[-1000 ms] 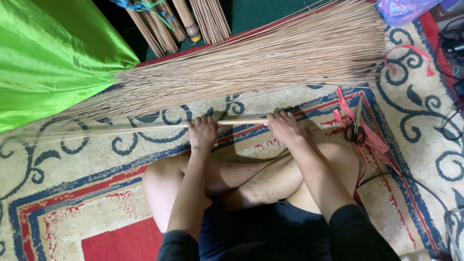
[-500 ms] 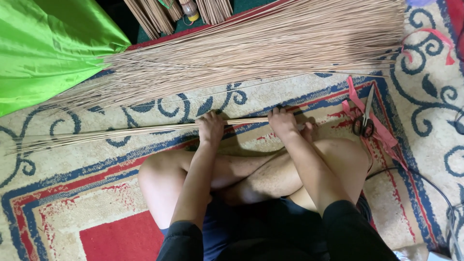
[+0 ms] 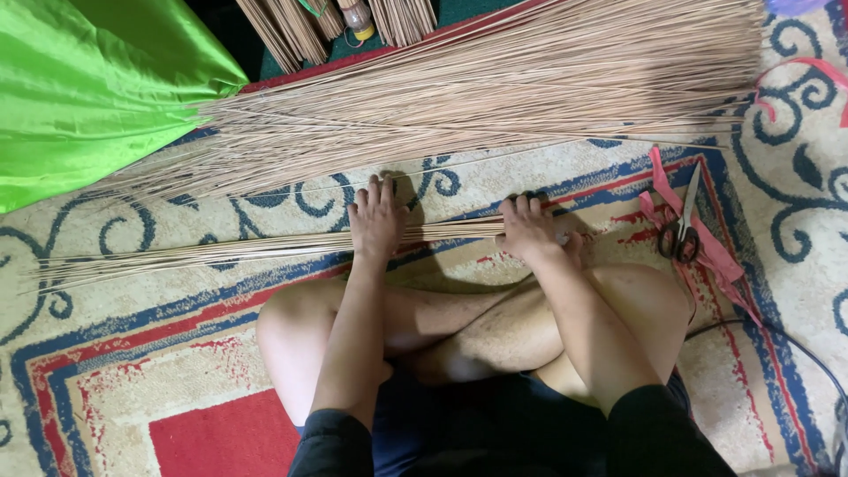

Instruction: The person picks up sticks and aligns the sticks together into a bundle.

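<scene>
My crossed legs (image 3: 459,327) sit nearest, on the patterned rug (image 3: 132,371). Just beyond them, my left hand (image 3: 377,221) lies flat, fingers together, pressing down on the small bundle of thin sticks (image 3: 212,252); my right hand (image 3: 528,230) is curled around the same bundle near its end. Scissors (image 3: 682,231) rest on a pink strip (image 3: 707,252) to the right. Farther off lies the large heap of sticks (image 3: 495,97), with green cloth (image 3: 79,88) beside it.

The left hand (image 3: 377,221) now lies flat, fingers spread, on the thin bundle of sticks (image 3: 212,253), no longer curled around it. The right hand (image 3: 528,228) sits farther from the left one, so more of the bundle shows between them.
</scene>
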